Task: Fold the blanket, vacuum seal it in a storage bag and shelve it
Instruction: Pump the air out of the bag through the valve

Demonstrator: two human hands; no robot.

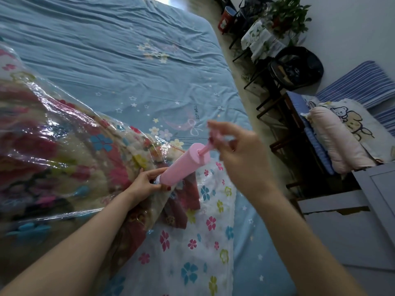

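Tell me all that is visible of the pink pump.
The pump is a smooth pink plastic cylinder, tilted, its white lower tip against the clear bag that holds the blanket. A thin pink rod sticks out of its upper end. The left hand grips its base; the right hand pinches the blurred handle on the rod.

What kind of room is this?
Most likely a bedroom. A wide bed with a blue star-printed sheet fills the view, pink and bear-print pillows are stacked at the right, and a leafy potted plant stands on a small cloth-covered table.
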